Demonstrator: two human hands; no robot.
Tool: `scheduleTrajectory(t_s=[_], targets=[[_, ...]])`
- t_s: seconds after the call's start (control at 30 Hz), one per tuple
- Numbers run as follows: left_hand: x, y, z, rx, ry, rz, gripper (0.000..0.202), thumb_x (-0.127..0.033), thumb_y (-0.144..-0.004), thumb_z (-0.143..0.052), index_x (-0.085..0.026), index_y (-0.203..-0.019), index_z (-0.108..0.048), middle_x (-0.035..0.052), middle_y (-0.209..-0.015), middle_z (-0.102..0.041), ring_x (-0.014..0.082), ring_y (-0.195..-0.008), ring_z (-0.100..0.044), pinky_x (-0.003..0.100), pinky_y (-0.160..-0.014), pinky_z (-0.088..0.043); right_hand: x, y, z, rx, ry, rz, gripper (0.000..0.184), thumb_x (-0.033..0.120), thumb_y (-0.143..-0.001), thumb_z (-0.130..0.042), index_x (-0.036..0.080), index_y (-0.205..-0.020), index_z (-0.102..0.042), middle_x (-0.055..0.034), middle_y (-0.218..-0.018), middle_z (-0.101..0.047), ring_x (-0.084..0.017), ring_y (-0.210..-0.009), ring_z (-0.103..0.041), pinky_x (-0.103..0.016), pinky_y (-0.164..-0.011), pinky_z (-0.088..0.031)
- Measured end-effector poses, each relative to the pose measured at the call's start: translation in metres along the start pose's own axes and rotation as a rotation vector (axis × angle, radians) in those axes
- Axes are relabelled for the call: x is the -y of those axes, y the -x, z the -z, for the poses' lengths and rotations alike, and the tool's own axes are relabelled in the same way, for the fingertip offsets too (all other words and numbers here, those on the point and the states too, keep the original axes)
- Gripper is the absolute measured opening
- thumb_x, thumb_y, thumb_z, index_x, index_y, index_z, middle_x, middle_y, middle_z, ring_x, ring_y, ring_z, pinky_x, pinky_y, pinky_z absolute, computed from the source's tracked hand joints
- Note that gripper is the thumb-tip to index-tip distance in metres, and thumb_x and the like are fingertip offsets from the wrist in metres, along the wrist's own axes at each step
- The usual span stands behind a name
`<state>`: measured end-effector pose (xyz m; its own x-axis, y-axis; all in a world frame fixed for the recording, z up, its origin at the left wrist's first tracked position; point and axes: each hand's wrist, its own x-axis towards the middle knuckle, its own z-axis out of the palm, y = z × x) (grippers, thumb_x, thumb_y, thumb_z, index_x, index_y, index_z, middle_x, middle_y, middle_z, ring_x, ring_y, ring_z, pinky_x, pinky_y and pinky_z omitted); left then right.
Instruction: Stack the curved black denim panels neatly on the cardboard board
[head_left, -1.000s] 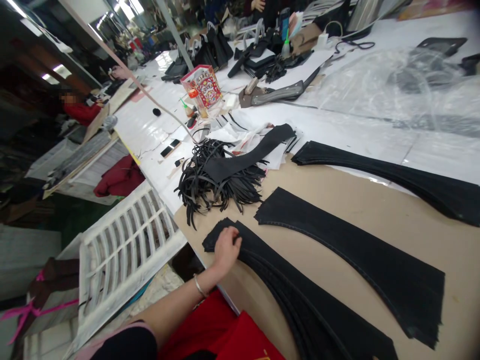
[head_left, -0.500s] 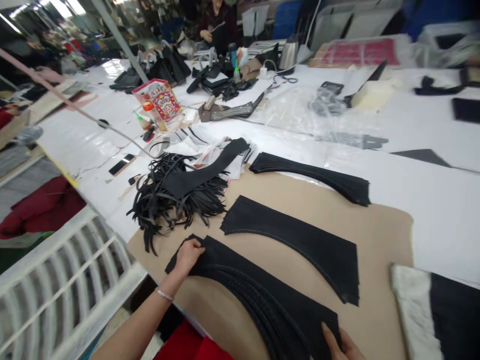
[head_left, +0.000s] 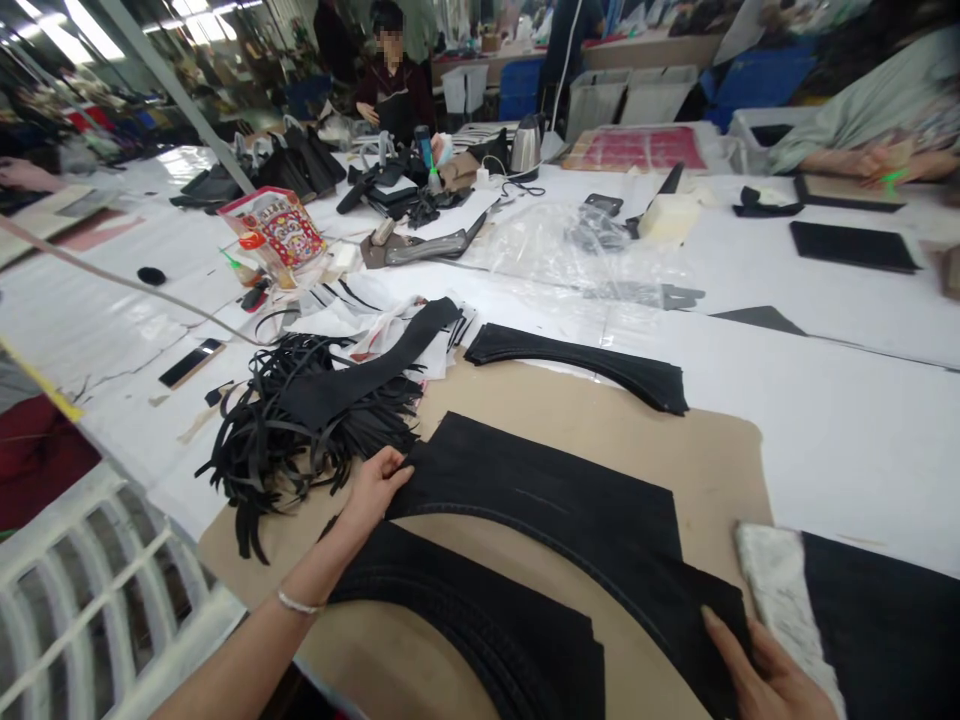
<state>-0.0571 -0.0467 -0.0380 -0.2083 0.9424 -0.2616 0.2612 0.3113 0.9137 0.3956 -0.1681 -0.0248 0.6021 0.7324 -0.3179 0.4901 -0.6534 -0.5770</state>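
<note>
My left hand (head_left: 381, 485) pinches the left end of a curved black panel (head_left: 686, 600). At its lower right end, my right hand (head_left: 772, 665) grips the same panel between thumb and fingers. It lies over or just above a similar black piece (head_left: 555, 465), and where one ends and the other begins is hard to make out. Closer to me, a stack of curved black panels (head_left: 487, 610) with layered, stitched-looking edges rests on the tan board (head_left: 720, 450). Farther back lies another narrow black stack (head_left: 577, 360).
A heap of black strips (head_left: 315, 430) lies at left, near a phone (head_left: 192, 363). At right is a white-edged block (head_left: 776, 580) with a black top. Clear plastic (head_left: 555, 240), a red patterned box (head_left: 281, 228) and a kettle (head_left: 526, 145) stand farther off. Other people sit across the table.
Both hands have moved away from me with one curved black panel, off the near stack and onto the middle piece. The camera view has shifted to the right and tilted up.
</note>
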Motion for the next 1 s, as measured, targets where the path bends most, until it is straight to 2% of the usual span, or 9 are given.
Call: scheduleTrajectory(t_s=[0.07, 0.13, 0.2, 0.33, 0.5, 0.63, 0.8, 1.0], targets=[[0.006, -0.018, -0.014, 0.019, -0.002, 0.019, 0.032, -0.044, -0.061, -0.065, -0.020, -0.065, -0.044, -0.0063, -0.058, -0.044, 0.0109, -0.057, -0.043, 0.023, -0.057, -0.035, 0.011, -0.016, -0.002, 0.013, 0.017, 0.044, 0.057, 0.065, -0.069, -0.054, 0.019, -0.100, -0.065, -0.0124, -0.108, -0.068, -0.036, -0.109, -0.057, -0.043, -0.090, -0.045], [0.019, -0.033, -0.027, 0.016, -0.023, 0.022, 0.031, -0.043, -0.060, -0.065, -0.020, -0.064, -0.044, -0.0063, -0.057, -0.044, 0.0107, -0.056, -0.043, 0.023, -0.056, -0.034, 0.019, -0.030, -0.008, 0.060, 0.055, 0.076, 0.050, 0.066, -0.070, -0.051, 0.022, -0.089, -0.064, -0.0062, -0.083, -0.071, -0.031, -0.088, -0.064, -0.038, -0.075, -0.047], [0.033, -0.044, -0.038, 0.006, -0.041, 0.011, 0.029, -0.042, -0.060, -0.064, -0.020, -0.065, -0.045, -0.0062, -0.057, -0.044, 0.0108, -0.057, -0.043, 0.023, -0.056, -0.033, 0.023, -0.041, -0.017, 0.083, 0.116, 0.115, 0.045, 0.065, -0.073, -0.047, 0.023, -0.079, -0.060, -0.0025, -0.067, -0.065, -0.027, -0.072, -0.063, -0.036, -0.065, -0.044], [0.056, -0.053, -0.049, -0.008, -0.076, 0.003, 0.028, -0.041, -0.061, -0.065, -0.020, -0.067, -0.047, -0.0056, -0.061, -0.047, 0.0113, -0.060, -0.046, 0.023, -0.058, -0.035, 0.026, -0.049, -0.032, 0.052, 0.218, 0.161, 0.039, 0.061, -0.077, -0.039, 0.025, -0.070, -0.051, -0.0002, -0.052, -0.054, -0.024, -0.059, -0.057, -0.034, -0.058, -0.040], [0.067, -0.055, -0.050, -0.026, -0.150, 0.039, 0.033, -0.046, -0.060, -0.068, -0.019, -0.071, -0.053, -0.0048, -0.061, -0.051, 0.0125, -0.059, -0.049, 0.023, -0.059, -0.036, 0.023, -0.048, -0.040, 0.008, 0.266, 0.173, 0.040, 0.061, -0.081, -0.037, 0.024, -0.074, -0.051, -0.0001, -0.053, -0.052, -0.023, -0.057, -0.054, -0.034, -0.057, -0.038], [0.057, -0.053, -0.047, 0.010, -0.151, 0.098, 0.036, -0.048, -0.055, -0.072, -0.019, -0.064, -0.053, -0.0045, -0.057, -0.052, 0.0139, -0.058, -0.051, 0.024, -0.057, -0.036, 0.018, -0.050, -0.043, 0.004, 0.270, 0.168, 0.042, 0.059, -0.082, -0.038, 0.021, -0.080, -0.055, -0.0039, -0.063, -0.058, -0.024, -0.062, -0.056, -0.034, -0.059, -0.039], [0.046, -0.049, -0.044, 0.038, -0.050, 0.172, 0.039, -0.048, -0.052, -0.075, -0.018, -0.065, -0.054, -0.0038, -0.061, -0.057, 0.0138, -0.060, -0.053, 0.023, -0.058, -0.038, 0.014, -0.052, -0.045, 0.001, 0.257, 0.182, 0.037, 0.050, -0.084, -0.038, 0.020, -0.078, -0.058, -0.0059, -0.065, -0.062, -0.024, -0.063, -0.058, -0.033, -0.060, -0.040], [0.061, -0.056, -0.044, 0.032, -0.102, 0.184, 0.042, -0.051, -0.050, -0.076, -0.018, -0.065, -0.055, -0.0055, -0.056, -0.052, 0.0118, -0.055, -0.048, 0.022, -0.055, -0.035, 0.011, -0.051, -0.047, -0.010, 0.324, 0.163, 0.035, 0.046, -0.085, -0.040, 0.019, -0.084, -0.062, -0.0077, -0.072, -0.066, -0.025, -0.068, -0.061, -0.033, -0.061, -0.041]])
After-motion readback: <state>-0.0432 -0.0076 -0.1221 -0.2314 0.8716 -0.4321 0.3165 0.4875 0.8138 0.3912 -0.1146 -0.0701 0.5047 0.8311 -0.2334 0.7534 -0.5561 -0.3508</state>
